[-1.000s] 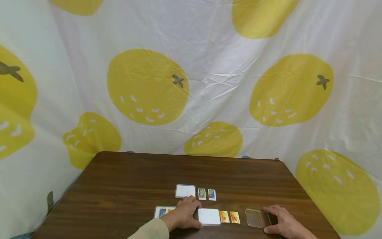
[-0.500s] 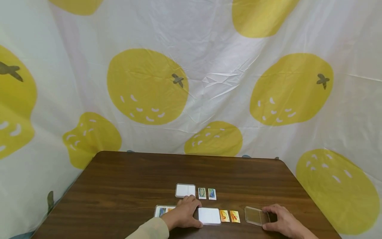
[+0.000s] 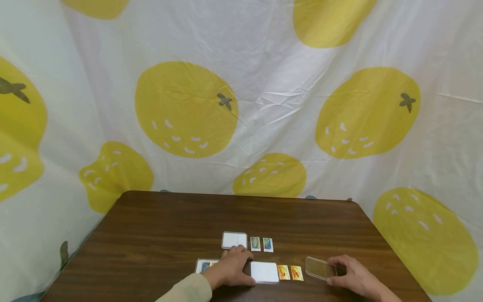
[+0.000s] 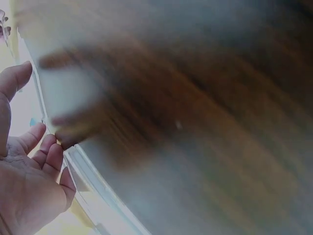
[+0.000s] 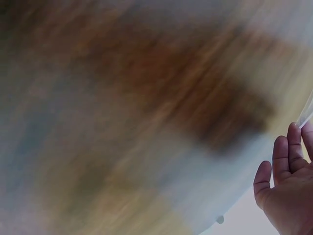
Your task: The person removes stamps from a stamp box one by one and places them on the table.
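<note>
Right hand [image 3: 352,277] fingers pinch the clear lid [image 3: 320,268], tilted, off the table. Left hand [image 3: 232,268] fingers lie flat, together, beside the white card box [image 3: 265,272]. Judged: lid lifted, box not yet covered; four cards out.

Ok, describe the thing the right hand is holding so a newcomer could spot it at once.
Start at the dark brown wooden table and go to its near right edge. There the right hand grips a clear rectangular plastic lid, tilted off the surface. Unlike the white card boxes to its left, it is see-through and empty.
</note>
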`<state>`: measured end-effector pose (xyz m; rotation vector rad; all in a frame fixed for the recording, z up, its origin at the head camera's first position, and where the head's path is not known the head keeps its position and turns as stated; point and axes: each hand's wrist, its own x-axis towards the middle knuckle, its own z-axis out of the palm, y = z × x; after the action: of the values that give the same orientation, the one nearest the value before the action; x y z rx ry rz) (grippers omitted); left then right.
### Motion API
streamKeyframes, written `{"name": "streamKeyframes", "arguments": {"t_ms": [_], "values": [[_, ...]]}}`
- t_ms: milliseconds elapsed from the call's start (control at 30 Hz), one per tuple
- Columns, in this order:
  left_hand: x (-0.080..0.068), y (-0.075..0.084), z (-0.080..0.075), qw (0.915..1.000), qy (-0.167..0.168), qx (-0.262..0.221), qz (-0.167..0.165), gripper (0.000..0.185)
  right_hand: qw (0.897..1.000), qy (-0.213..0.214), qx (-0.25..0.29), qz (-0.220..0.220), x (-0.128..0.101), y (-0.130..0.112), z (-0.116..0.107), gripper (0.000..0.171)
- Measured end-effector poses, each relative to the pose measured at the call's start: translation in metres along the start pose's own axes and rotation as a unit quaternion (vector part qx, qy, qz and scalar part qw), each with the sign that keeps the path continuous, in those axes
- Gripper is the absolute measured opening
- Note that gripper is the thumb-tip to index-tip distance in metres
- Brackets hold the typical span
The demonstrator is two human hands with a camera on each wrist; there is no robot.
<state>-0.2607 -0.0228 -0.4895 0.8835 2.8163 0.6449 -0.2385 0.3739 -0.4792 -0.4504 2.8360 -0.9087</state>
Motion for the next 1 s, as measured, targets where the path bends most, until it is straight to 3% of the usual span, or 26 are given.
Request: {"name": "streamKeyframes", "arguments": {"t_ms": [300, 733, 1000], "values": [[0.000, -0.006, -0.007, 0.9992, 0.019, -0.036, -0.009, 0.065, 0.999, 0.034, 0.027, 0.030, 0.010, -0.024, 0.002, 0.056], [0.003, -0.005, -0.015, 0.9968, 0.055, -0.058, 0.007, 0.071, 0.999, 0.042, 0.017, -0.030, 0.038, -0.063, 0.019, 0.060], [0.006, -0.002, -0.015, 0.9959, 0.045, -0.076, 0.021, 0.075, 0.998, 0.032, 0.006, -0.052, 0.050, -0.080, 0.035, 0.059]]}}
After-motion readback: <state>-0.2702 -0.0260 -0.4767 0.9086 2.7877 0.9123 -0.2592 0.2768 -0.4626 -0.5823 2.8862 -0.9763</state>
